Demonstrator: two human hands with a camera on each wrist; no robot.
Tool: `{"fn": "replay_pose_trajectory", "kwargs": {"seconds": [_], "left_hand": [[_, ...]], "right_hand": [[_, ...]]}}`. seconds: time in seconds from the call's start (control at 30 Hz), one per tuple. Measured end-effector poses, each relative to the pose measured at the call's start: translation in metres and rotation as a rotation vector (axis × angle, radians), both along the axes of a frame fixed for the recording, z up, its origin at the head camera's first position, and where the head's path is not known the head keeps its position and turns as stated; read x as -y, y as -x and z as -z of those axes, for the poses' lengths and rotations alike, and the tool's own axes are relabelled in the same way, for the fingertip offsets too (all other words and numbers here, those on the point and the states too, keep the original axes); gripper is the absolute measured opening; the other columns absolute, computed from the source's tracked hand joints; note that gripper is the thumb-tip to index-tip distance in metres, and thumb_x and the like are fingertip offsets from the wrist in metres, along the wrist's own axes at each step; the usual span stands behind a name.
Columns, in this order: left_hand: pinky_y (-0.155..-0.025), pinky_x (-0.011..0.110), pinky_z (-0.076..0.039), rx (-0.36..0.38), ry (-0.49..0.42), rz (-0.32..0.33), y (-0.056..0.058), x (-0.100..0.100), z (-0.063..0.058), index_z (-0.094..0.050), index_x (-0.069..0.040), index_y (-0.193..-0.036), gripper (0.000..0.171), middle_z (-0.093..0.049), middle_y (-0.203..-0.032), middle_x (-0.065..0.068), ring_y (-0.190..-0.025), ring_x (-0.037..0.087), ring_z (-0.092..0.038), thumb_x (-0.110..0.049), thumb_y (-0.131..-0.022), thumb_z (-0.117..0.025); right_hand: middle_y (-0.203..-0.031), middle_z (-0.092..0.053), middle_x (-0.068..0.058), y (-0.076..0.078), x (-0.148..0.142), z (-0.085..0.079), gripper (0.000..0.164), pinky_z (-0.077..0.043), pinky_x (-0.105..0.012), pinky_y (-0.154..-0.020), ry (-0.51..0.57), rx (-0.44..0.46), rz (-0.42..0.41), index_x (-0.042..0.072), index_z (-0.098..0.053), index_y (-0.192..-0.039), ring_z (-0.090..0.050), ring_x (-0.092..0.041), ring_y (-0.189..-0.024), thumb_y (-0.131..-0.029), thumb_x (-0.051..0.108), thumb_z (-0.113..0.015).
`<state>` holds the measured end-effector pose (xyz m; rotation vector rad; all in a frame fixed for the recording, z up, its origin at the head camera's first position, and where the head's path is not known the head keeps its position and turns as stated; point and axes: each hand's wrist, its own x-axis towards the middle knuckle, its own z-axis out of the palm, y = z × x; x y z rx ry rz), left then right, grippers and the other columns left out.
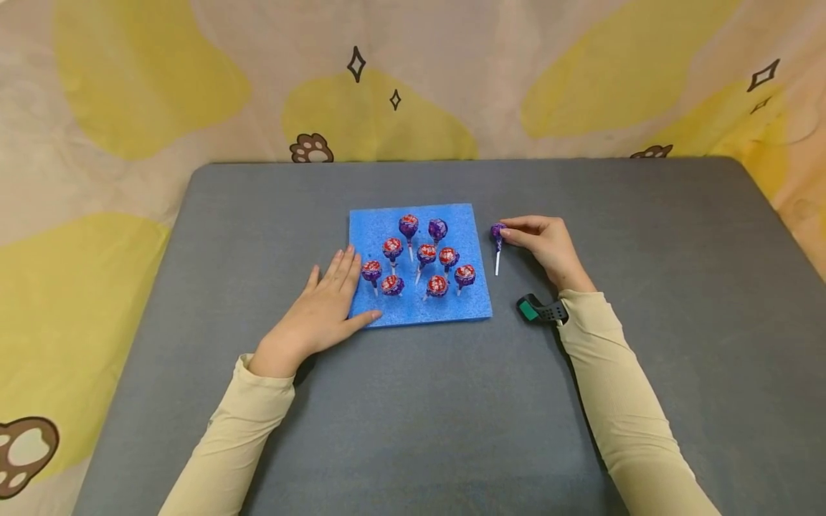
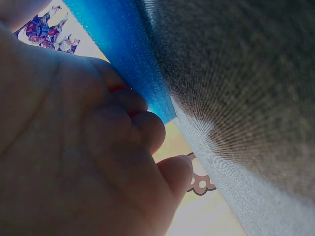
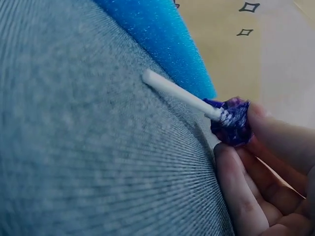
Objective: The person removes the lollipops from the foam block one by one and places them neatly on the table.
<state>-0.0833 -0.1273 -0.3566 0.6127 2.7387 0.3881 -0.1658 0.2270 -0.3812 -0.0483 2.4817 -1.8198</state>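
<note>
A blue foam board (image 1: 445, 309) lies on the table, with several lollipops in red and purple wrappers standing in it on white sticks, among them one lollipop (image 1: 464, 275) near the right edge. My left hand (image 1: 323, 308) rests at the board's left edge, fingers straight, thumb over the front left corner. To the right of the board, my right hand (image 1: 545, 244) pinches a purple-wrapped lollipop (image 3: 231, 120) by its head between thumb and fingers. In the head view its white stick (image 1: 497, 264) points toward the person. The right wrist view shows the stick apart from the board.
A grey cloth-covered table (image 1: 413, 416) spreads around the board. Behind it hangs a yellow and cream patterned cloth (image 1: 490, 72). A dark band with a green square (image 1: 529, 309) is at the right wrist, beside the sleeve.
</note>
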Motion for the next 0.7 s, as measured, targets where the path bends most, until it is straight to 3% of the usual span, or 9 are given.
{"fn": "replay_pose_trajectory", "kwargs": {"seconds": [0.27,0.7], "left_hand": [[-0.11,0.056,-0.001,0.003,0.006,-0.003,0.0013,0.0005,-0.0018,-0.004,0.002,-0.15,0.091,0.005,-0.156,0.017,-0.143,0.031,0.005,-0.052,-0.092,-0.051],[-0.11,0.057,0.0,0.003,0.003,0.003,0.001,-0.0003,0.0,-0.005,0.002,-0.149,0.09,0.004,-0.156,0.017,-0.143,0.031,0.005,-0.052,-0.093,-0.049]], "right_hand": [[-0.089,-0.071,0.006,0.0023,0.0019,0.0013,0.03,-0.047,-0.02,-0.071,0.004,-0.028,0.042,-0.005,-0.07,-0.106,-0.06,-0.011,-0.089,-0.082,0.012,-0.075],[-0.092,-0.071,0.001,0.0021,0.0018,0.0034,0.03,-0.046,-0.019,-0.072,-0.08,-0.064,0.086,-0.002,-0.072,-0.103,-0.06,-0.009,-0.088,-0.08,0.016,-0.077]]}}
